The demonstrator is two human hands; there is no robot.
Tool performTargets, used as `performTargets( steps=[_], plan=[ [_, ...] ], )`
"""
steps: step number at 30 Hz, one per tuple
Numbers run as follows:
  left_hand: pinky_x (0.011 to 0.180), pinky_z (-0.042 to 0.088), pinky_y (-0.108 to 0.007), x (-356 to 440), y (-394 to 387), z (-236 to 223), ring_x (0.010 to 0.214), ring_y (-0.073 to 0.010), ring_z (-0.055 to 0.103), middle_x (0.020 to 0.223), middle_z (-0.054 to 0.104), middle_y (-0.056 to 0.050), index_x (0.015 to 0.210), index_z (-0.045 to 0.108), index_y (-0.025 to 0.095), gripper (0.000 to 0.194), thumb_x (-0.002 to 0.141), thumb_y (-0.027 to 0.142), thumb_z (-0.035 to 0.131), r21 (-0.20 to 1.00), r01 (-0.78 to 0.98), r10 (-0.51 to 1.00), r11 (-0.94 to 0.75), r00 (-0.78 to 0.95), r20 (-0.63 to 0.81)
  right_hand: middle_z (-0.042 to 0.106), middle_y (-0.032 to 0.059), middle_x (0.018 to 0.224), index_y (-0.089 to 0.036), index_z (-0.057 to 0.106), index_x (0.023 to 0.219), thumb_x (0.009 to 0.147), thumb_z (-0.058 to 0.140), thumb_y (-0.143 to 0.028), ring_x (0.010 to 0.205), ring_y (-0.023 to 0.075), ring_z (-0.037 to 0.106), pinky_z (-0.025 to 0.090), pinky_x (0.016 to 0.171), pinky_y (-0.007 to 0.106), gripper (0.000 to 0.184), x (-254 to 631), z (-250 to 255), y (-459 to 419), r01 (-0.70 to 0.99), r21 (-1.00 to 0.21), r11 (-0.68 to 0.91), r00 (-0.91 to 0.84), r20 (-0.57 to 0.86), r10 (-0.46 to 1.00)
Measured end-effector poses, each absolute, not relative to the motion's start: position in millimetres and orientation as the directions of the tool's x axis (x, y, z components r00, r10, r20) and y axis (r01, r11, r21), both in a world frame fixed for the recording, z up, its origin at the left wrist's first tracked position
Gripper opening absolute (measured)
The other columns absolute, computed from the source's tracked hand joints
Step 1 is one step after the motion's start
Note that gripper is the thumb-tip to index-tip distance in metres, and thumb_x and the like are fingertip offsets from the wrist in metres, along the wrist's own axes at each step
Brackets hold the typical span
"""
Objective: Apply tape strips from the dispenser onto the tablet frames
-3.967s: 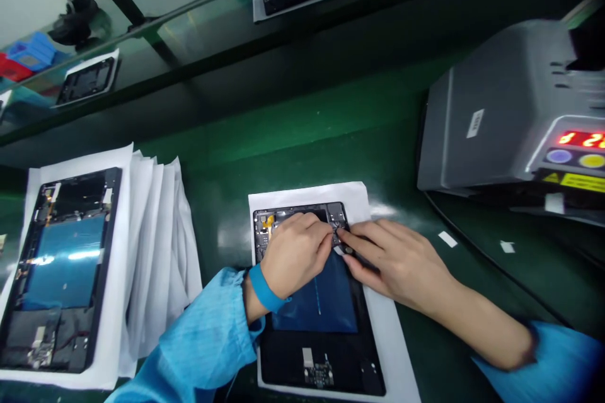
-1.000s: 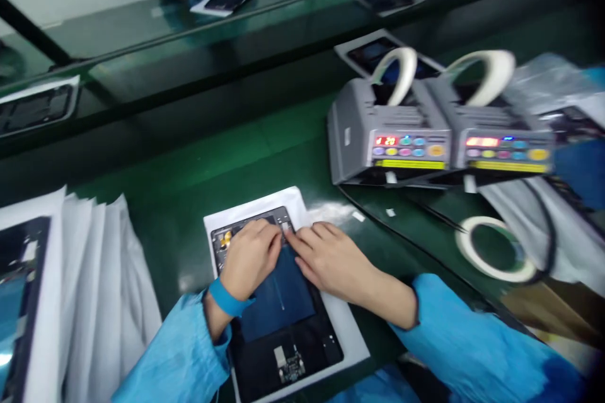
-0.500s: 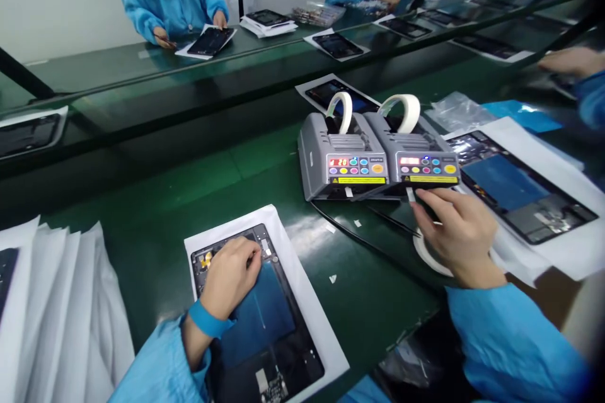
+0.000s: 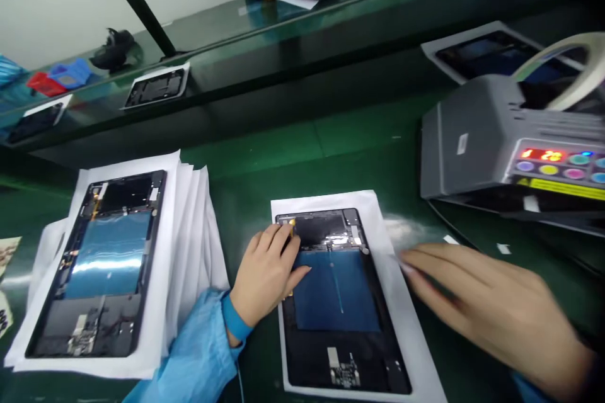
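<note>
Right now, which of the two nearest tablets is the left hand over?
The centre tablet: the left hand covers part of its upper left edge. The left tablet, on the paper stack, has no hand over it.

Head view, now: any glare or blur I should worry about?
Head view: a white glare band crosses the blue panel of the stacked tablet; head view: a softer sheen sits on the table near the right hand, which is smeared, likely by motion; head view: the left hand is clearly crisper; head view: the top right corner falls dark.
</note>
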State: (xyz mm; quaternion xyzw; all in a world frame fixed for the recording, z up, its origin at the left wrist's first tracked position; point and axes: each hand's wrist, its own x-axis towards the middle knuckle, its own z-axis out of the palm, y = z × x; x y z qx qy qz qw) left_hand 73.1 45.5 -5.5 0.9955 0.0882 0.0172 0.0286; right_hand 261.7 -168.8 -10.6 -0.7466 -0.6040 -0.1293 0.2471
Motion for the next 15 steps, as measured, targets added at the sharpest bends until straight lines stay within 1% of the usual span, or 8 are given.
performTargets(
  steps=[3,7,11,15],
  plan=[
    [0.095,0.046,-0.047,73,54,-17,0.119,-0.0344,0.049,0.13,0.054,-0.018,0.123,0.053,0.009,0.052,0.085,0.044,0.061,0.094,0.201,0.204,-0.975,0.979,0.021,0.069,0.0024,0.091,-0.016,0.064,0.097,0.09,0.052,-0.02,0.073,0.0117,0.063,0.047,0.063,0.025,0.014,241,-9,-107,0.975,-0.219,-0.037,0.14,0.475,0.869],
    [0.101,0.042,-0.046,71,58,-25,0.12,-0.0327,0.049,0.13,0.053,-0.018,0.127,0.052,0.007,0.056,0.086,0.045,0.059,0.185,0.213,0.225,-0.959,0.973,0.049,0.068,0.0018,0.09,-0.016,0.063,0.098,0.089,0.052,-0.02,0.071,0.0119,0.064,0.046,0.058,0.025,0.015,228,-23,-51,0.972,-0.23,-0.043,0.148,0.466,0.872],
    [0.105,0.039,-0.044,68,59,-30,0.12,-0.0307,0.048,0.131,0.054,-0.015,0.128,0.052,0.008,0.053,0.088,0.043,0.054,0.248,0.218,0.242,-0.944,0.968,0.07,0.068,0.0016,0.089,-0.015,0.063,0.097,0.087,0.056,-0.018,0.071,0.0124,0.064,0.046,0.062,0.025,0.013,225,-40,-37,0.978,-0.199,-0.063,0.152,0.474,0.867],
    [0.107,0.035,-0.042,68,58,-32,0.121,-0.0291,0.047,0.131,0.053,-0.013,0.127,0.053,0.009,0.049,0.09,0.041,0.05,0.269,0.223,0.254,-0.937,0.964,0.084,0.069,0.0008,0.087,-0.015,0.063,0.097,0.086,0.06,-0.018,0.073,0.0126,0.064,0.046,0.065,0.024,0.012,227,-44,-38,0.983,-0.17,-0.071,0.142,0.455,0.879]
  ],
)
